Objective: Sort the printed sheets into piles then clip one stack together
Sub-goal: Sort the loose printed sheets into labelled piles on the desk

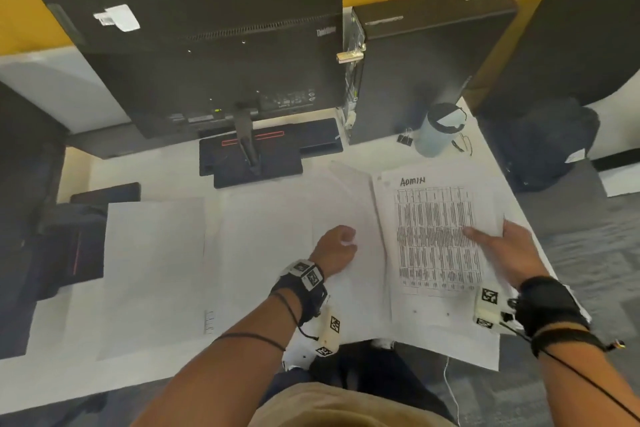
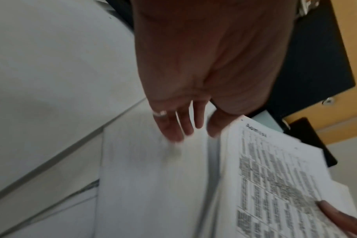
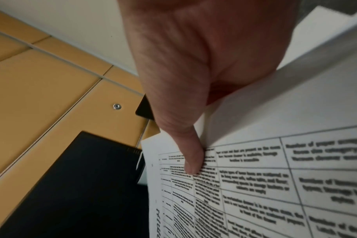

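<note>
A stack of printed sheets (image 1: pixel 436 239) headed "Admin", with a dense table on top, lies tilted at the desk's right side. My right hand (image 1: pixel 491 241) pinches its right edge, thumb (image 3: pixel 192 164) on the print and fingers hidden underneath. In the left wrist view the same printed stack (image 2: pixel 275 185) sits raised beside a blank white pile (image 2: pixel 153 177). My left hand (image 1: pixel 337 246) rests on that face-down pile (image 1: pixel 349 204), its fingers (image 2: pixel 181 128) straight and touching the paper. A black binder clip (image 1: pixel 404 138) stands far back, untouched.
Two more white piles (image 1: pixel 152 270) (image 1: pixel 270 246) lie side by side to the left. A pale blue bottle (image 1: pixel 437 130) stands by the clip. The monitor (image 1: pixel 207 45), its base (image 1: pixel 256 156) and a computer case (image 1: pixel 426 62) line the back. The desk's edge runs just right of the stack.
</note>
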{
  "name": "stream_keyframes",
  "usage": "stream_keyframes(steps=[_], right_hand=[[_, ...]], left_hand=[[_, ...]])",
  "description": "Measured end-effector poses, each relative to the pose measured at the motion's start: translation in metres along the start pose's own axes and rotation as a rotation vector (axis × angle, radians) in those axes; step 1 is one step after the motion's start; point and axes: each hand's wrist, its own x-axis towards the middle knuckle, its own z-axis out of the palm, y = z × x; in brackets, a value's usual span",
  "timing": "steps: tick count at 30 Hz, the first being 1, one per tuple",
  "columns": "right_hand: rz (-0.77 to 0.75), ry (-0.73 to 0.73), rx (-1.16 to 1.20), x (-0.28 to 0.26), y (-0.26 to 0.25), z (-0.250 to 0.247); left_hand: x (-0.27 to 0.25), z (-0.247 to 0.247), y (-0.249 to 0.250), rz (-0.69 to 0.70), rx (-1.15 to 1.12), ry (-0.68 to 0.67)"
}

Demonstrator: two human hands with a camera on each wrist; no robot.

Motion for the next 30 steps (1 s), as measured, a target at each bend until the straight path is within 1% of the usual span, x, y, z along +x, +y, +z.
stream_keyframes(steps=[1, 3, 7, 10, 13, 15, 17, 18, 19, 20, 22, 23, 26, 28, 29, 30], right_hand=[[0.007, 0.030, -0.013, 0.004, 0.005, -0.010], [0.029, 0.099, -0.017, 0.017, 0.020, -0.023], [0.085, 0.208, -0.044, 0.052, 0.058, -0.031], [0.098, 0.272, -0.105, 0.068, 0.079, -0.033], [0.113, 0.341, -0.180, 0.075, 0.088, -0.034], [0.123, 0.427, -0.209, 0.075, 0.086, -0.030], [0.086, 0.534, -0.305, 0.073, 0.080, -0.021], [0.032, 0.560, -0.342, 0.071, 0.075, -0.013], [-0.041, 0.547, -0.354, 0.069, 0.070, -0.003], [-0.134, 0.493, -0.346, 0.066, 0.066, 0.009], [-0.334, 0.317, -0.311, 0.058, 0.061, 0.036], [-0.403, 0.206, -0.302, 0.052, 0.056, 0.053], [-0.457, -0.083, -0.303, 0.035, 0.044, 0.095], [-0.493, -0.209, -0.320, 0.022, 0.035, 0.129], [-0.496, -0.261, -0.331, 0.014, 0.030, 0.145], [-0.481, -0.315, -0.333, 0.006, 0.028, 0.163]], left_hand=[[0.000, 0.003, -0.001, 0.017, 0.050, 0.060], [-0.002, 0.007, -0.004, 0.020, 0.094, 0.120], [-0.005, 0.017, -0.009, 0.045, 0.237, 0.120], [-0.005, 0.021, -0.009, 0.063, 0.261, 0.096], [-0.005, 0.015, -0.009, 0.078, 0.248, 0.126], [-0.007, 0.008, -0.012, 0.097, 0.232, 0.151], [-0.011, -0.001, -0.017, 0.113, 0.225, 0.197], [-0.014, -0.007, -0.021, 0.111, 0.232, 0.244], [-0.017, -0.014, -0.026, 0.102, 0.240, 0.303], [-0.020, -0.022, -0.031, 0.077, 0.255, 0.367], [-0.027, -0.037, -0.042, -0.019, 0.348, 0.470], [-0.031, -0.046, -0.048, -0.094, 0.414, 0.491], [-0.041, -0.053, -0.052, -0.307, 0.550, 0.445], [-0.048, -0.056, -0.058, -0.405, 0.584, 0.433], [-0.050, -0.057, -0.062, -0.443, 0.587, 0.410], [-0.052, -0.058, -0.064, -0.475, 0.576, 0.358]])
